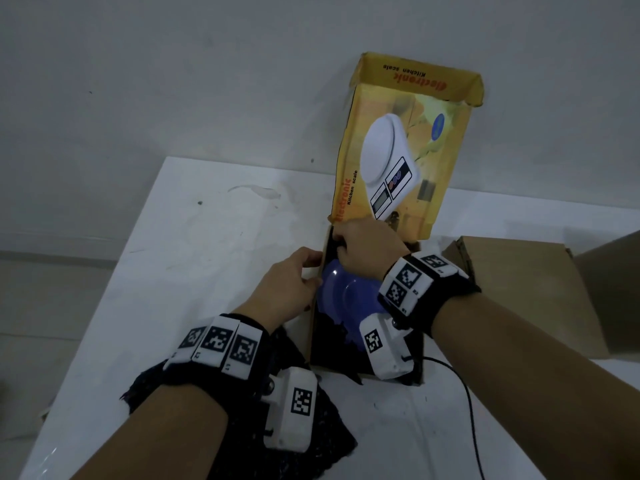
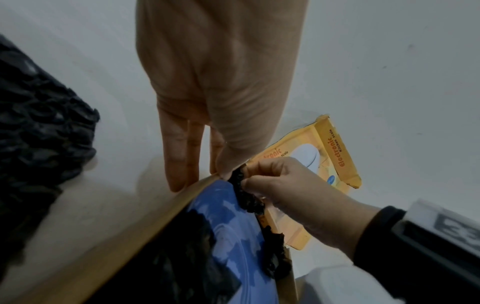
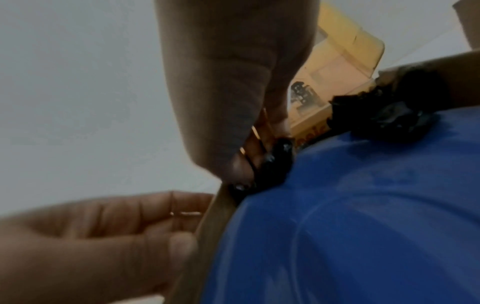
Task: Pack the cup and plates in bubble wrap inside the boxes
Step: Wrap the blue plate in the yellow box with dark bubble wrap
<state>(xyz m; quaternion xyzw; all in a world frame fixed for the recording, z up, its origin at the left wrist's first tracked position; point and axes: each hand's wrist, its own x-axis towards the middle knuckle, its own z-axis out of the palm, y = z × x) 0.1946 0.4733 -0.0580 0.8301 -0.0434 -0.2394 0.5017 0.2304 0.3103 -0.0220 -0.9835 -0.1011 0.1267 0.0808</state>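
A blue plate [image 1: 349, 292] lies in the open yellow kitchen-scale box [image 1: 313, 327], on black bubble wrap [image 1: 332, 344] that lines the box. My right hand [image 1: 341, 245] reaches into the far left corner and pinches the edge of that wrap [image 2: 239, 179] above the plate's rim [image 2: 233, 236]. At the left wall [image 2: 130, 236], my left hand [image 1: 313, 270] holds on with straight fingers [image 2: 179, 164] outside and the thumb at the rim. The right wrist view shows the plate [image 3: 350, 226] close up, with wrap [image 3: 272, 160] between my fingers. No cup is in view.
The box's printed lid [image 1: 398, 150] stands upright behind the hands. A loose sheet of black bubble wrap [image 1: 322, 427] lies on the white table [image 1: 207, 237] under my left wrist. A brown cardboard box [image 1: 519, 282] sits at the right, and a black cable [image 1: 467, 393] runs in front of it.
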